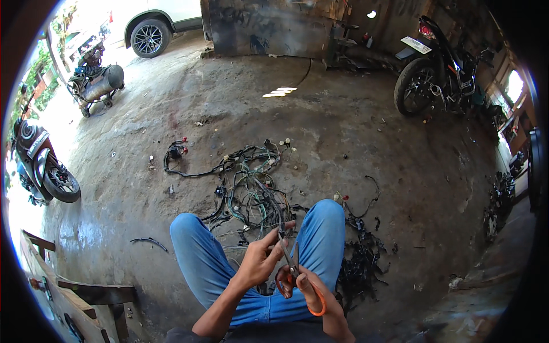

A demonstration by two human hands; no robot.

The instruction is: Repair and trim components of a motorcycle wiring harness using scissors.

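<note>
My left hand (260, 260) pinches a dark taped wire bundle (280, 214) between my knees, index finger extended along it. My right hand (306, 288) grips orange-handled scissors (317, 304), their metal blades open and pointing up at the bundle just beside my left fingers. The bundle runs back into a loose tangled wiring harness (251, 171) on the floor, with black, green and pale wires and small connectors. A black connector block (176, 151) lies at its far left end. A heap of black scraps (360, 260) lies right of my right knee.
A scooter (43, 166) stands left, an air compressor (100, 86) farther back. A white car (160, 17) is at the rear, a motorcycle (429, 80) back right. A wooden bench frame (91, 294) is near left; dark parts (497, 200) line the right edge of the concrete floor (131, 200).
</note>
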